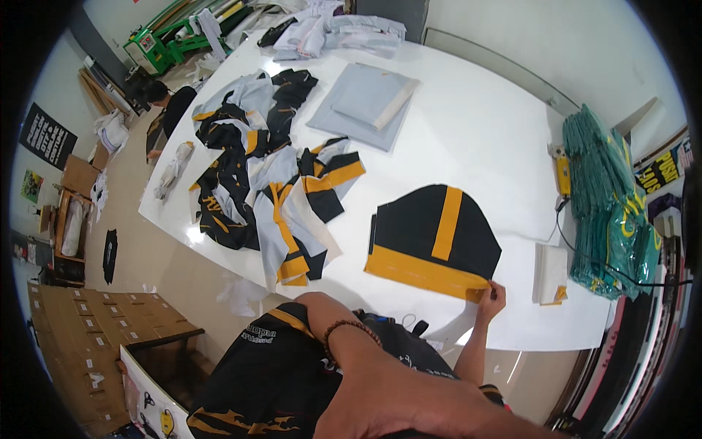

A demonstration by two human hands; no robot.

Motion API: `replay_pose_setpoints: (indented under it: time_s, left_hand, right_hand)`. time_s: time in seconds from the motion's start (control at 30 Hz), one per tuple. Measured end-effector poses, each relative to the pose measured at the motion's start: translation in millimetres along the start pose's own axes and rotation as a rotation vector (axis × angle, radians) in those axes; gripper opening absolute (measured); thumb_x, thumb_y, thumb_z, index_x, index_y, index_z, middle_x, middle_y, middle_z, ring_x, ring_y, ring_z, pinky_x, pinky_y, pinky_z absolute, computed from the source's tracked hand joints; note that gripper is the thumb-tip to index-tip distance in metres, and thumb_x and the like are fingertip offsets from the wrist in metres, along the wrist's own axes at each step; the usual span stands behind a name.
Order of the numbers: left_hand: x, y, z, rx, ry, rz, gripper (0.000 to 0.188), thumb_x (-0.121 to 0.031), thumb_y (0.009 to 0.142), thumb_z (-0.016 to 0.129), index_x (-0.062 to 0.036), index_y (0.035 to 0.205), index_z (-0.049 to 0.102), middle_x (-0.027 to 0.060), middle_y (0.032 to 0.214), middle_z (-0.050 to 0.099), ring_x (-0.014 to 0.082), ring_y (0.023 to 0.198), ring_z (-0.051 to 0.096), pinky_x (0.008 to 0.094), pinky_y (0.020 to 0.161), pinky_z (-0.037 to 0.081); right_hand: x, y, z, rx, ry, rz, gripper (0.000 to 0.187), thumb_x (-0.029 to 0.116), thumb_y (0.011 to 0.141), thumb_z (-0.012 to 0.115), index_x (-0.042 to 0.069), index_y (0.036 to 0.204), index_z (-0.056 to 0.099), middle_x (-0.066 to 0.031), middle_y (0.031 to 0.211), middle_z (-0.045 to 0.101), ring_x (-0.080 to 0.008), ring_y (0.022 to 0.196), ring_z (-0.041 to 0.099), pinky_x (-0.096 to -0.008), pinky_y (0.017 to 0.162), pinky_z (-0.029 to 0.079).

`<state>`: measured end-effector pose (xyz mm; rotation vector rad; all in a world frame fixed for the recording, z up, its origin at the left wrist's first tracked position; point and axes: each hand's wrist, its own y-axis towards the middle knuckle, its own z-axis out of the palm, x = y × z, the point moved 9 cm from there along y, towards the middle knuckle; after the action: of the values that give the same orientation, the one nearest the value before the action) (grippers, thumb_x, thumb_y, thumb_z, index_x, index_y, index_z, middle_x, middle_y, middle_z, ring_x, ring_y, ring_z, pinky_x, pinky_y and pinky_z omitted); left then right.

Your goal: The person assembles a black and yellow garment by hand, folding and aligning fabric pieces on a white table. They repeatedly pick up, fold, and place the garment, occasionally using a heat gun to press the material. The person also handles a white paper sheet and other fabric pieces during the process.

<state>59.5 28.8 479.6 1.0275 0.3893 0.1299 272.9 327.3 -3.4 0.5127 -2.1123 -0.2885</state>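
Note:
A black cut fabric piece (431,234) with a yellow band and yellow bottom stripe lies flat on the white table (475,124), near its front edge. My right hand (491,296) pinches the lower right corner of this piece at the yellow stripe. My left hand (316,306), with a beaded bracelet on the wrist, curls over the top edge of a bundle of black fabric with yellow trim (256,380) held low against my body. Its fingers are mostly hidden behind the bundle.
A heap of black, grey and yellow cut pieces (270,183) covers the table's left side, with folded grey fabric (365,102) behind. A green garment stack (607,212), a yellow corded tool (563,175) and a small white stack (550,271) sit right. Cardboard boxes (80,329) stand lower left; a person (164,102) sits far left.

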Motion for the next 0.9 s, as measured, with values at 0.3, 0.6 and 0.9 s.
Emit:
replay_pose_setpoints:
  time_s: [0.3, 0.6, 0.9]
  left_hand:
    - [-6, -14, -4, 0.070, 0.171, -0.206, 0.127, -0.057, 0.056, 0.097, 0.0172, 0.144, 0.043, 0.0288, 0.147, 0.051, 0.0316, 0.126, 0.061, 0.0332, 0.101, 0.050]
    - [-15, -15, -13, 0.103, 0.335, -0.207, 0.084, -0.036, 0.070, 0.096, 0.0122, 0.130, 0.062, 0.0248, 0.123, 0.069, 0.0292, 0.101, 0.072, 0.0326, 0.086, 0.057]
    - [-85, 23, 14, 0.045, 1.227, 0.133, 0.033, -0.011, 0.088, 0.075, 0.0027, 0.118, 0.072, 0.0132, 0.089, 0.074, 0.0197, 0.066, 0.069, 0.0295, 0.060, 0.057]
  right_hand:
    - [-3, -1, -1, -0.045, 0.031, 0.026, 0.012, -0.002, 0.085, 0.064, -0.001, 0.092, 0.074, -0.0052, 0.082, 0.065, -0.0127, 0.070, 0.056, -0.0266, 0.064, 0.045]
    - [-14, -1, 1, -0.049, 0.056, 0.027, 0.009, -0.001, 0.084, 0.065, 0.000, 0.087, 0.074, -0.0032, 0.077, 0.062, -0.0100, 0.066, 0.052, -0.0259, 0.061, 0.042]
    - [-24, 0, 3, -0.052, 0.078, 0.125, 0.010, 0.001, 0.078, 0.066, 0.001, 0.085, 0.074, -0.0096, 0.080, 0.066, -0.0225, 0.077, 0.065, -0.0343, 0.073, 0.053]
